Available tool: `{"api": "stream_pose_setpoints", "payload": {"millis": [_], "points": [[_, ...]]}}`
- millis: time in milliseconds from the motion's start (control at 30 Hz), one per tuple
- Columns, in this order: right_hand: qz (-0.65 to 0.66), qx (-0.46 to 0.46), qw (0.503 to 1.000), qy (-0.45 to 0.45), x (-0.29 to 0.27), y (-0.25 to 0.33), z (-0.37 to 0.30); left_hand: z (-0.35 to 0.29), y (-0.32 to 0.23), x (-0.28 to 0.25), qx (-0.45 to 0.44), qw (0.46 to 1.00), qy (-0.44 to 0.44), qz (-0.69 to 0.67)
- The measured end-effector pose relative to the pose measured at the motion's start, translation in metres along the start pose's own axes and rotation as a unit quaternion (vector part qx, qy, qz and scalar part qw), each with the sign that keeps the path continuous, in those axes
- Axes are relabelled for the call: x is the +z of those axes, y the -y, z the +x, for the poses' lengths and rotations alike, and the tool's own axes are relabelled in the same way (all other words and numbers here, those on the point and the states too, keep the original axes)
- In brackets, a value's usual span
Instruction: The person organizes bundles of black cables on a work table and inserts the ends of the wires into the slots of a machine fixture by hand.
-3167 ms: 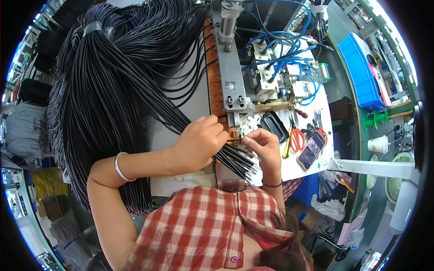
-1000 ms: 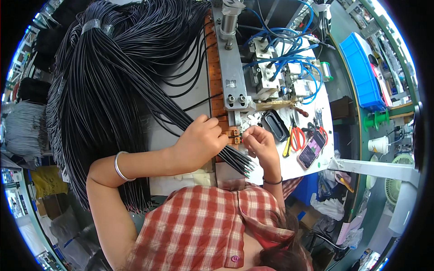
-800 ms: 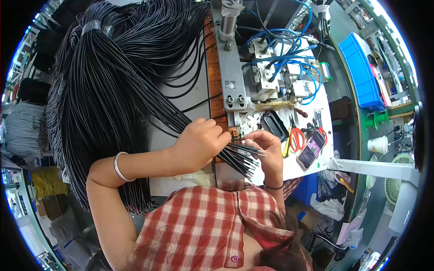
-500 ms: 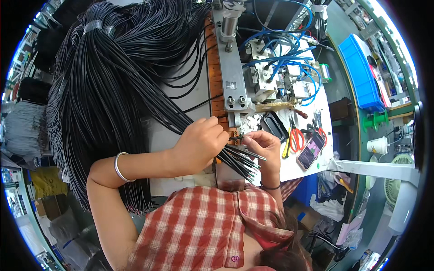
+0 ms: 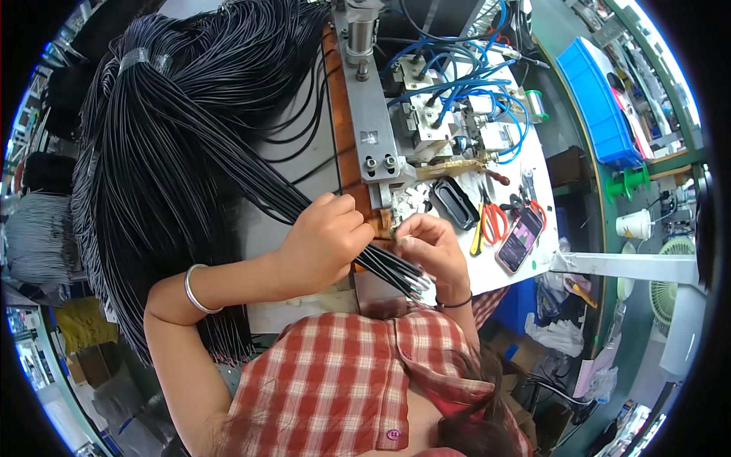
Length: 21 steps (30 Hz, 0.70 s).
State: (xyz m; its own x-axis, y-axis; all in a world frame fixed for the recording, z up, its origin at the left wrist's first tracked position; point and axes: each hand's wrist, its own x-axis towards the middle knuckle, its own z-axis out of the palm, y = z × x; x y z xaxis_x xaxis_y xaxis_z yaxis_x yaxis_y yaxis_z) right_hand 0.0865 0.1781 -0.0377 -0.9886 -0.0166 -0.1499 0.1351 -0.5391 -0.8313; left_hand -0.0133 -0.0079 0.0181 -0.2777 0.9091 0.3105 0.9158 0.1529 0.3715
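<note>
My left hand (image 5: 326,238) is closed round a bundle of black cables (image 5: 293,194) whose stripped, pale ends (image 5: 415,280) stick out beyond it toward my right hand. My right hand (image 5: 435,255) has thumb and forefinger pinched at the near end of an orange-brown strip fixture (image 5: 346,156); what lies between those fingertips is too small to make out. Above the fixture runs a grey metal press bar (image 5: 371,114) with a cylinder on it. The bundle's ends pass just below the fixture, close under my right palm.
A large tied mass of black cables (image 5: 160,167) covers the left side. Beyond the press lie blue air hoses (image 5: 457,99). To the right are a black tray (image 5: 455,204), red-handled pliers (image 5: 495,222), a yellow-handled tool (image 5: 478,240), a phone (image 5: 521,241) and a blue bin (image 5: 601,103).
The whole view has shifted slightly, so the bench appears farther left and up. Both hands have come a little nearer to me relative to the fixture. The cable ends now sit closer under my right hand.
</note>
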Motion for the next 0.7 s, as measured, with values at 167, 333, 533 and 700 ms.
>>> {"api": "stream_pose_setpoints", "payload": {"millis": [167,333,533,700], "points": [[-0.178,-0.039,0.978,-0.104,-0.003,-0.001,0.0,0.001,-0.002,-0.001,-0.009,1.0,0.028,0.008],[-0.055,-0.012,0.994,-0.089,-0.004,-0.006,0.002,0.0,0.002,0.007,0.043,0.999,-0.009,-0.005],[-0.148,-0.009,0.98,-0.132,-0.006,-0.01,0.009,0.002,0.001,0.008,0.024,0.999,-0.031,0.031],[-0.094,0.068,0.991,-0.061,-0.013,-0.006,0.01,0.0,0.002,0.006,0.002,0.999,0.005,0.033]]}}
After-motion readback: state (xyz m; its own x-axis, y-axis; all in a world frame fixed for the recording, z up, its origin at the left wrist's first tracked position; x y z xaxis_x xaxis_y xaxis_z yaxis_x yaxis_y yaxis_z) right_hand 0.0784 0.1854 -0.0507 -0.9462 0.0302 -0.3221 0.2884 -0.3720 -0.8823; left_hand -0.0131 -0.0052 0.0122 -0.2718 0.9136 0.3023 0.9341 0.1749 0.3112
